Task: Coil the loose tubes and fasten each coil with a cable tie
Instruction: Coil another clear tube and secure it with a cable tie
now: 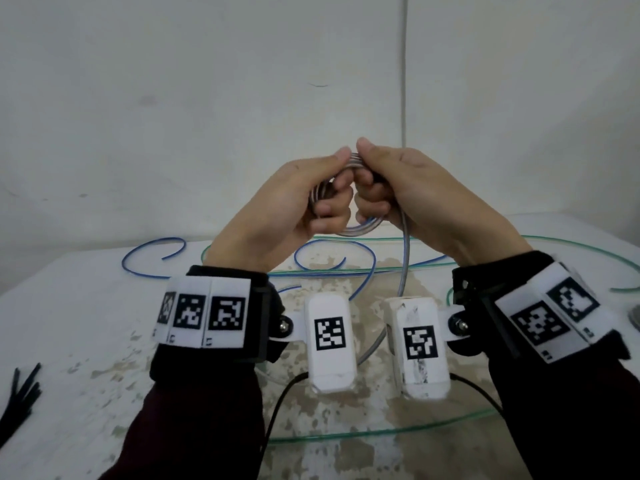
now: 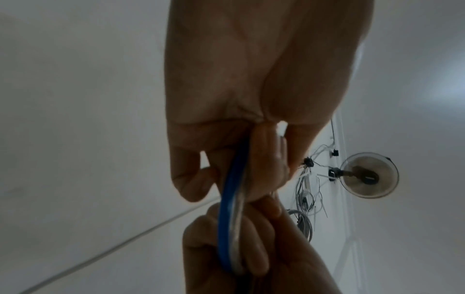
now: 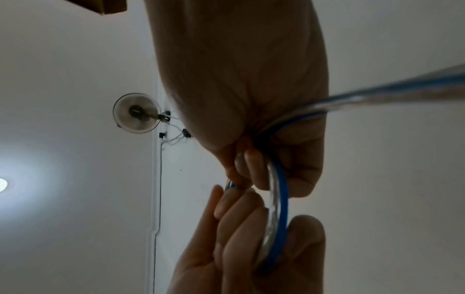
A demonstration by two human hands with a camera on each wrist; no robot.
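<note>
1. Both hands grip one small coil. Head view: your left hand and right hand are raised above the table, knuckles nearly touching, fingers curled round the coil of clear tube w/ a blue stripe. Thumbs pinch the top of the loops; only the lower arc shows below your fingers.

2. Same view: a loose tail drops from under your right hand toward the table & passes between the two wrist cams. So I'd say winding isn't finished.

3. Table, same view: a blue tube and a green tube lie uncoiled, crossing each other. Cable ties, black, sit at the left edge, well apart from both hands.

4. Left wrist view: left hand fingers are wrapped over the coil; the right hand closes on the same arc from below. Dark pic, can't count loops.

5. Right wrist view: right hand is curled round the coil, left hand holds the opposite side; the tail runs off to the right edge, blurred.

6. Risks, as I judge them:
   - Springy tube: ease either grip & the loops prob. spring open.
   - Tail crosses the tubes on the table; pulling it in could drag or snag them.
   - Ties are far off; reaching means holding the coil one-handed, so loops may slip.
   - Tight small loops may kink the tube.
</note>
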